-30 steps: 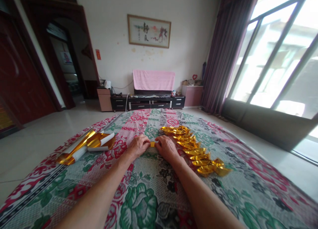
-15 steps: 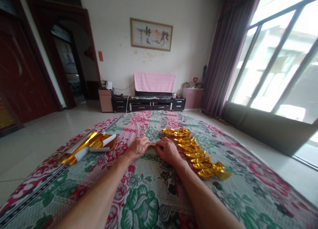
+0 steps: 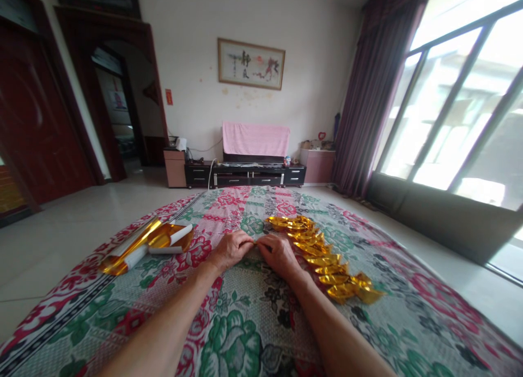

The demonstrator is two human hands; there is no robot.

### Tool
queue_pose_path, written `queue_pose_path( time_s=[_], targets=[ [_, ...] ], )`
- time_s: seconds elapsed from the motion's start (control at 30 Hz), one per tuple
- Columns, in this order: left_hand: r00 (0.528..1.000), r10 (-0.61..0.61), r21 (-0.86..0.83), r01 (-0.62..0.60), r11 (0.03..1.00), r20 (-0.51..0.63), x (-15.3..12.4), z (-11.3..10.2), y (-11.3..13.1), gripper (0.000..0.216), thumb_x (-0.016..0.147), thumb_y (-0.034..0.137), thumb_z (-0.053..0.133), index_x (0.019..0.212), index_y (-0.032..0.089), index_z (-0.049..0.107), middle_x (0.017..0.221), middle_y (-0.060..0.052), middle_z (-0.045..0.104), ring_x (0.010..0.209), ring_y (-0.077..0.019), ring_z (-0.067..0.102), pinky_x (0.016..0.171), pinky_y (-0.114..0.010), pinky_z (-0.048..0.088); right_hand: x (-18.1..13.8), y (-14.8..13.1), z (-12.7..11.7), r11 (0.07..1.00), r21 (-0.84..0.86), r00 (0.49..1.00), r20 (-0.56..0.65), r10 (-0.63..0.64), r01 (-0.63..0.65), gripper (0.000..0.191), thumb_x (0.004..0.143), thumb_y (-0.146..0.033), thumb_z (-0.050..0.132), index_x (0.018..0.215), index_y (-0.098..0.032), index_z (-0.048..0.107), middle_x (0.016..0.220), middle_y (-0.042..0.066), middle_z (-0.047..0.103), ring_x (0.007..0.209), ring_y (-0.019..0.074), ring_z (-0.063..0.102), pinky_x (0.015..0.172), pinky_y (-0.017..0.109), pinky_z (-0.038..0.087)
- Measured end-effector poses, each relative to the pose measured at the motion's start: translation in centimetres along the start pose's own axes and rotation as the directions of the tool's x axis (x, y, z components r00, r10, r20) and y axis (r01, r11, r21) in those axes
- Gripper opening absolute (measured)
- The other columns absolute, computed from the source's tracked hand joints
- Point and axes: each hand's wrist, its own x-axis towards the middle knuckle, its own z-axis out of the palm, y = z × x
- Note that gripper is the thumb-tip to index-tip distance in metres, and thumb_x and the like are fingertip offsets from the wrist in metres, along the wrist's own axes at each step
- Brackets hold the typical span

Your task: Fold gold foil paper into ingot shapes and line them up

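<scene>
Over the middle of the flowered cloth (image 3: 229, 281), my left hand (image 3: 232, 250) and my right hand (image 3: 278, 253) meet at their fingertips. Both are closed in a pinch on a small piece of gold foil paper (image 3: 255, 243), of which only a sliver shows between the fingers. To the right of my right hand lies a row of folded gold paper ingots (image 3: 321, 261), boat-shaped, several of them overlapping. Left of my left hand rest curled sheets of gold foil paper (image 3: 169, 238) with white backs, partly rolled up.
The cloth covers a round-edged surface. Beyond it stand a low black TV cabinet (image 3: 249, 175) and a TV under a pink cloth (image 3: 256, 139). A purple curtain (image 3: 347, 121) and a large window (image 3: 457, 104) are on the right, a dark red door (image 3: 36, 110) on the left.
My hands have come closer together, so less of the gold paper shows between them. The view has tilted slightly, shifting the whole scene a little downward.
</scene>
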Motion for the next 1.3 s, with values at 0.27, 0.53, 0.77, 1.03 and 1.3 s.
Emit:
queue_pose_path(
  time_s=[0.27,0.53,0.77,1.03,1.3],
  targets=[
    [0.998,0.057,0.019,-0.057,0.998,-0.008,0.0,0.0,0.1,0.020,0.081,0.021,0.048,0.082,0.016,0.068,0.081,-0.005,0.066,0.076,-0.0118,0.059,0.073,-0.022,0.046,0.1,-0.7,-0.4,0.994,0.091,0.998,0.006,0.064,-0.064,0.018,0.078,-0.018,0.051,0.089,-0.019,0.065,0.079,0.001,0.067,0.070,0.0125,0.060,0.067,0.021,0.043],
    [0.994,0.104,0.026,-0.103,0.994,-0.023,0.0,0.2,-0.3,0.020,0.081,0.020,0.048,0.083,0.017,0.068,0.081,-0.005,0.067,0.076,-0.0118,0.059,0.073,-0.021,0.046,0.2,-0.3,-0.4,0.986,0.161,0.999,0.016,0.050,-0.052,0.022,0.080,-0.019,0.048,0.089,-0.021,0.068,0.086,0.002,0.069,0.077,0.0139,0.063,0.071,0.022,0.046],
    [0.999,0.026,0.023,-0.025,0.999,-0.029,0.0,0.3,0.4,0.017,0.077,0.019,0.052,0.079,0.016,0.069,0.077,-0.005,0.066,0.071,-0.0121,0.059,0.069,-0.022,0.047,0.1,0.0,0.0,0.996,0.082,0.999,-0.006,0.046,-0.045,0.020,0.080,-0.018,0.049,0.083,-0.021,0.068,0.077,0.001,0.069,0.068,0.0119,0.061,0.065,0.020,0.043],
    [0.994,-0.094,0.017,0.095,0.995,-0.050,0.1,0.3,1.0,0.016,0.076,0.020,0.053,0.072,0.015,0.068,0.072,-0.004,0.066,0.067,-0.0117,0.059,0.065,-0.021,0.045,0.2,-0.2,0.1,0.996,0.073,0.999,0.004,0.049,-0.049,0.020,0.079,-0.016,0.049,0.084,-0.020,0.068,0.078,0.001,0.069,0.070,0.0119,0.061,0.066,0.019,0.043],
    [0.981,-0.189,-0.109,0.191,0.975,0.032,0.3,-0.4,1.1,0.020,0.075,0.025,0.052,0.074,0.015,0.069,0.073,-0.004,0.068,0.067,-0.0127,0.059,0.062,-0.020,0.043,0.2,-0.5,0.1,0.986,0.117,0.992,-0.026,0.120,-0.116,0.023,0.080,-0.023,0.047,0.074,-0.017,0.068,0.068,0.000,0.067,0.061,0.0113,0.058,0.059,0.019,0.041]
  ],
)
